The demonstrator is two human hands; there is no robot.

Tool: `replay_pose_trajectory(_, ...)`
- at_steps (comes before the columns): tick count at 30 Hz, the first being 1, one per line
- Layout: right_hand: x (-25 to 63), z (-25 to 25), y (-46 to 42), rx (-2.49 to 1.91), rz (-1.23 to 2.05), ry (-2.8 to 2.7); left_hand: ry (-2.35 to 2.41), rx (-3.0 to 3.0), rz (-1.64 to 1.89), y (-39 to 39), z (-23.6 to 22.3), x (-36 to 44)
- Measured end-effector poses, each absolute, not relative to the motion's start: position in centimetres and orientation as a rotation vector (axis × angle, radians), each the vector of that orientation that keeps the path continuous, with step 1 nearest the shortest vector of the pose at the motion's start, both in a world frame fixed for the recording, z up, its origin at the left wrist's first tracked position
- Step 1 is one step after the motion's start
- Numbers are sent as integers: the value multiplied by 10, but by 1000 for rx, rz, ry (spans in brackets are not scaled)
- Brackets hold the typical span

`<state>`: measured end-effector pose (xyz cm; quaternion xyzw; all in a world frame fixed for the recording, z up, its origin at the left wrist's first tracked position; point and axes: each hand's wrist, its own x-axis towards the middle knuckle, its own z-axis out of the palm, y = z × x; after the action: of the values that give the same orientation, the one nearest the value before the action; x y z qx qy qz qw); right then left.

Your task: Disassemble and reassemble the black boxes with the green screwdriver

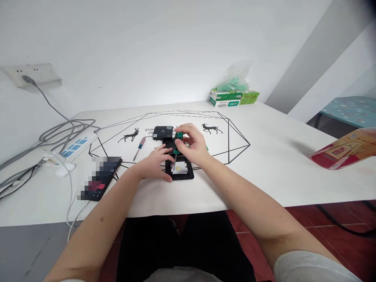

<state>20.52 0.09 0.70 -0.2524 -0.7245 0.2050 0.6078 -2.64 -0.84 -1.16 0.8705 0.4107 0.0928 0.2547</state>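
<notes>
my right hand [192, 144] and the flat black box [162, 133] hide some of the printed lettering [150, 129]. coarse blocks blur part of the phone [106, 179]. the right edge cuts off the red-and-yellow bag [342, 150] and the blue table [349, 111].

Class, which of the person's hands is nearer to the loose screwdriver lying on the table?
Left. The left hand rests on the black device, just right of the loose screwdriver; the right hand, gripping a green screwdriver, is farther right.

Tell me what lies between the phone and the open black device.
The left hand and wrist lie between the phone and black device, in the head view.
</notes>
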Motion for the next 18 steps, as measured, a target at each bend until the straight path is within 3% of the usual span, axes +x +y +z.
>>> replay_pose_trajectory(18, 197, 0, -1, -461, 359, -1757, 1006, 2430, 396, -3, -15, -18)
